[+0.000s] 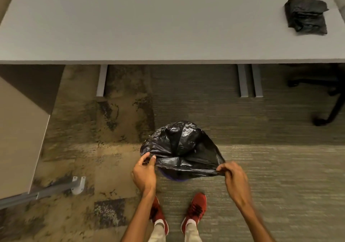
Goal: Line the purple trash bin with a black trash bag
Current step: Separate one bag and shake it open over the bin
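A black trash bag [179, 144] lies draped over the purple trash bin [174, 178] on the carpet in front of my feet. Only a sliver of the bin's purple rim shows below the bag's near edge; the bag hides everything else. My left hand [144, 172] pinches the near left edge of the bag. My right hand [233, 176] pinches the near right edge, and the plastic is stretched taut between the two hands.
A grey desk [149, 27] spans the top of the view, with a folded stack of black bags [306, 17] at its right end. Desk legs [250, 81] stand behind the bin. An office chair base [326, 96] sits far right, a panel foot [78, 184] at left.
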`<state>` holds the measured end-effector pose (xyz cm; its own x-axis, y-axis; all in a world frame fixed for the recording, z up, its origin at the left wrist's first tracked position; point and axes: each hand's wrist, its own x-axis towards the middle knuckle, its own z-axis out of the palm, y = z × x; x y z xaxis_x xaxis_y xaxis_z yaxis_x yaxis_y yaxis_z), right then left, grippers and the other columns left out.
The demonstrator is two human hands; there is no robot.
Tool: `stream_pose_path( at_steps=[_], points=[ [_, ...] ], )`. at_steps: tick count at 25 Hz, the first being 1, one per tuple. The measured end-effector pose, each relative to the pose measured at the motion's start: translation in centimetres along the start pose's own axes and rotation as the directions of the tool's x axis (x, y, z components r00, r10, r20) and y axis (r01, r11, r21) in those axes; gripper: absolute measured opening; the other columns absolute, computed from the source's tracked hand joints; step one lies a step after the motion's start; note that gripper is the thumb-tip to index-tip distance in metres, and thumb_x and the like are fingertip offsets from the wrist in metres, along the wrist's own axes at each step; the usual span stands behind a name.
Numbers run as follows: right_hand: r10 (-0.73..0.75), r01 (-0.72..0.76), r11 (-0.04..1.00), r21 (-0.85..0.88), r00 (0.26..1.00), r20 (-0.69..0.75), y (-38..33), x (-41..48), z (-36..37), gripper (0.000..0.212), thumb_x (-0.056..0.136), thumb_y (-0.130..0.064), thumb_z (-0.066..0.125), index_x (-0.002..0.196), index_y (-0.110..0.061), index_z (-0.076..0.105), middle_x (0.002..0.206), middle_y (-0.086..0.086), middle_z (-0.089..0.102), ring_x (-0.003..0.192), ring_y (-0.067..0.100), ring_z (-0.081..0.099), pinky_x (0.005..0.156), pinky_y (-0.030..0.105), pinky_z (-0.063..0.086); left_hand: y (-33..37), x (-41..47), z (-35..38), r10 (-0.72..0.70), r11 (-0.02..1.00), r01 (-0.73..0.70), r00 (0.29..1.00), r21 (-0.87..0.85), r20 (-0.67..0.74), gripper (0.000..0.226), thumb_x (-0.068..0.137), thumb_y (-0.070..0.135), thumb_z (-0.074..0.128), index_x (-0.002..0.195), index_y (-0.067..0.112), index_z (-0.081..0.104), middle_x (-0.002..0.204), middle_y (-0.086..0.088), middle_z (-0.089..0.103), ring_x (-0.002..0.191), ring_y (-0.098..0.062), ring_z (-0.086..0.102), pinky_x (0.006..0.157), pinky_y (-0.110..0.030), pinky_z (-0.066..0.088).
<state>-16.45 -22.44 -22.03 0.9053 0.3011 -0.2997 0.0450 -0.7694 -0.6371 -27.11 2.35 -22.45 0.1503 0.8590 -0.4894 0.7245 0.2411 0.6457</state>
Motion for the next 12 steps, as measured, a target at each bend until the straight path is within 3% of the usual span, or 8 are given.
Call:
stream_pose_path(
  at_steps=[2,4,6,7,9,10,12],
  points=[
    [0.028,-0.004,0.985,-0.173,0.990,0.136,0.3,1.0,0.4,0.040,0.091,0.012,0.053,0.111,-0.013,0.078,0.103,0.010,0.072,0.094,0.027,0.067,0.083,0.035,0.051,0.3,0.2,0.2,0.006,1.000,-0.006,1.000,-0.015,0.005,0.031,0.084,0.017,0.077,0.114,0.023,0.075,0.052,-0.005,0.052,0.051,-0.020,0.049,0.066,-0.036,0.050],
    [0.182,-0.133,0.967,-0.217,0.958,0.222,0.4,2.2,0.9,0.042,0.095,0.000,0.053,0.131,-0.015,0.067,0.123,0.013,0.070,0.103,0.029,0.069,0.086,0.032,0.052,0.2,0.4,0.6,0.056,0.998,-0.059,0.988,0.017,0.145,0.041,0.084,0.010,0.074,0.122,0.026,0.071,0.059,-0.005,0.055,0.046,-0.009,0.041,0.053,-0.026,0.042],
    [0.278,-0.250,0.959,-0.135,0.924,0.263,0.1,3.4,1.8,0.048,0.095,-0.006,0.054,0.143,-0.015,0.057,0.136,0.011,0.064,0.095,0.026,0.070,0.077,0.025,0.051,0.1,0.7,1.4,0.095,0.982,-0.152,0.917,0.117,0.389,0.052,0.085,0.003,0.069,0.132,0.025,0.064,0.097,-0.017,0.072,0.039,-0.001,0.042,0.043,-0.016,0.036],
    [0.282,-0.268,0.959,-0.089,0.926,0.249,-0.3,4.0,2.3,0.053,0.094,-0.005,0.054,0.146,-0.016,0.052,0.141,0.010,0.060,0.091,0.022,0.067,0.075,0.022,0.050,0.2,0.9,1.8,0.092,0.962,-0.203,0.872,0.183,0.481,0.058,0.085,0.002,0.066,0.138,0.024,0.059,0.121,-0.017,0.068,0.041,-0.001,0.050,0.040,-0.018,0.039],
    [0.234,-0.238,0.971,0.016,0.962,0.139,-0.8,4.3,3.6,0.058,0.092,-0.001,0.054,0.148,-0.018,0.049,0.144,0.005,0.055,0.103,0.017,0.060,0.088,0.022,0.043,0.2,0.8,2.4,0.097,0.922,-0.280,0.835,0.268,0.542,0.068,0.087,0.001,0.064,0.148,0.025,0.046,0.141,-0.012,0.058,0.073,-0.021,0.072,0.057,-0.034,0.057],
    [0.211,-0.216,0.974,0.071,0.975,0.064,-0.9,4.1,4.3,0.059,0.091,0.001,0.054,0.146,-0.019,0.051,0.142,0.002,0.055,0.111,0.016,0.057,0.093,0.023,0.041,-0.1,0.7,2.5,0.128,0.915,-0.298,0.854,0.272,0.505,0.072,0.087,0.001,0.063,0.151,0.026,0.041,0.146,-0.009,0.055,0.085,-0.032,0.072,0.066,-0.039,0.060],
    [0.219,-0.211,0.968,0.134,0.975,-0.046,-0.2,3.4,5.6,0.060,0.088,0.003,0.056,0.143,-0.021,0.053,0.135,0.002,0.057,0.116,0.016,0.055,0.096,0.028,0.041,-1.3,0.6,2.6,0.218,0.914,-0.320,0.906,0.250,0.361,0.080,0.088,0.001,0.064,0.155,0.032,0.032,0.158,-0.004,0.040,0.099,-0.035,0.071,0.076,-0.038,0.062]
  ],
)
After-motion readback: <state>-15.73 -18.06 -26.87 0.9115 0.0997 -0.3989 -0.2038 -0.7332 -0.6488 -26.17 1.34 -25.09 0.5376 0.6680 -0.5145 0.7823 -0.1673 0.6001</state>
